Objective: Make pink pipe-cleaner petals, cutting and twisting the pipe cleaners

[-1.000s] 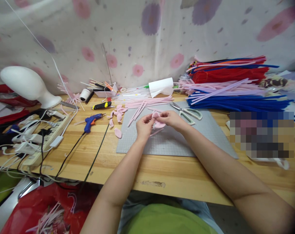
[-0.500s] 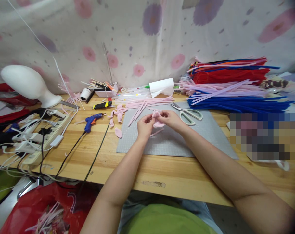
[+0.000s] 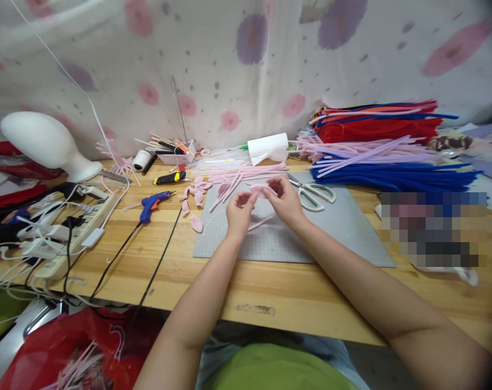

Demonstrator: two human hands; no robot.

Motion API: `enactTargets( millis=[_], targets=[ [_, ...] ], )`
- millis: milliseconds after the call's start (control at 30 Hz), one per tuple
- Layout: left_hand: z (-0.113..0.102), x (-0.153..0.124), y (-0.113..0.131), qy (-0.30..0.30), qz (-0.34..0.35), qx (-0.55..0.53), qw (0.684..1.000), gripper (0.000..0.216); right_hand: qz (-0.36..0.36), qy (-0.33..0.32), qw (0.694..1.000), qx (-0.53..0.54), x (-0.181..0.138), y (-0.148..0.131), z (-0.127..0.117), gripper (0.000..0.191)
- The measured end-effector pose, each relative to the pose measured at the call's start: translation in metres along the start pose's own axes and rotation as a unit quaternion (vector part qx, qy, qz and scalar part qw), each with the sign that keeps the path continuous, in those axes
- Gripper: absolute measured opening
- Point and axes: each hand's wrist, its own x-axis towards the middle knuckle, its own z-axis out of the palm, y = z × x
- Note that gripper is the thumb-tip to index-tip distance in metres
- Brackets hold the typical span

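Note:
Over a grey cutting mat (image 3: 331, 238) my left hand (image 3: 238, 211) and my right hand (image 3: 285, 201) meet, both pinching a small pink pipe-cleaner loop (image 3: 260, 189) between fingertips. A loose pink pipe-cleaner piece (image 3: 259, 223) lies on the mat just below the hands. Several finished pink petal shapes (image 3: 196, 223) lie on the wooden table (image 3: 270, 287) left of the mat. Scissors (image 3: 314, 192) with pale handles rest on the mat right of my right hand.
A blue glue gun (image 3: 151, 201), a yellow-black utility knife (image 3: 170, 177), a power strip (image 3: 73, 227) with cables and a white foam head (image 3: 46, 143) sit at left. Stacks of red, pink and blue pipe cleaners (image 3: 384, 146) fill the back right. A red bag (image 3: 67, 346) hangs below the table edge.
Both hands have lifted slightly and moved away from me with the pink loop, which now looks flatter and stretched between the fingertips. The view shifted a little.

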Motion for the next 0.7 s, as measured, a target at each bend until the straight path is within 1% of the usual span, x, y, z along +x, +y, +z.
enactTargets(
  millis=[33,100,200,267,300,433,633,700],
  targets=[
    [0.0034,-0.0026,0.0012,-0.025,-0.018,-0.012,0.999,0.032,-0.003,-0.002,1.0,-0.002,-0.0016,-0.0007,0.0011,0.022],
    [0.0063,-0.005,0.0032,-0.037,-0.038,-0.025,0.998,0.031,0.0,-0.022,1.0,0.003,-0.0042,-0.0024,0.0025,0.024],
    [0.0039,-0.0038,0.0053,-0.013,-0.04,-0.016,0.999,0.027,0.031,-0.084,0.996,0.014,-0.0064,-0.0042,0.0035,0.026],
    [0.0016,-0.0024,0.0065,-0.001,-0.045,0.005,0.999,0.023,0.056,-0.112,0.992,0.01,-0.0065,-0.0044,0.0037,0.025],
    [0.0011,-0.0019,0.0071,0.005,-0.05,0.017,0.999,0.02,0.064,-0.115,0.991,0.006,-0.0063,-0.0043,0.0038,0.025],
    [0.0023,-0.0017,0.0085,0.014,-0.072,0.042,0.996,0.013,0.093,-0.091,0.991,0.02,-0.0036,-0.0031,0.004,0.027],
    [0.0031,-0.0021,0.0086,0.006,-0.08,0.036,0.996,0.013,0.17,-0.104,0.974,0.11,-0.0018,-0.0072,0.0027,0.032],
    [0.0028,-0.0023,0.0091,0.007,-0.085,0.034,0.996,0.013,0.185,-0.108,0.968,0.133,-0.0022,-0.0096,0.0018,0.033]
  ],
)
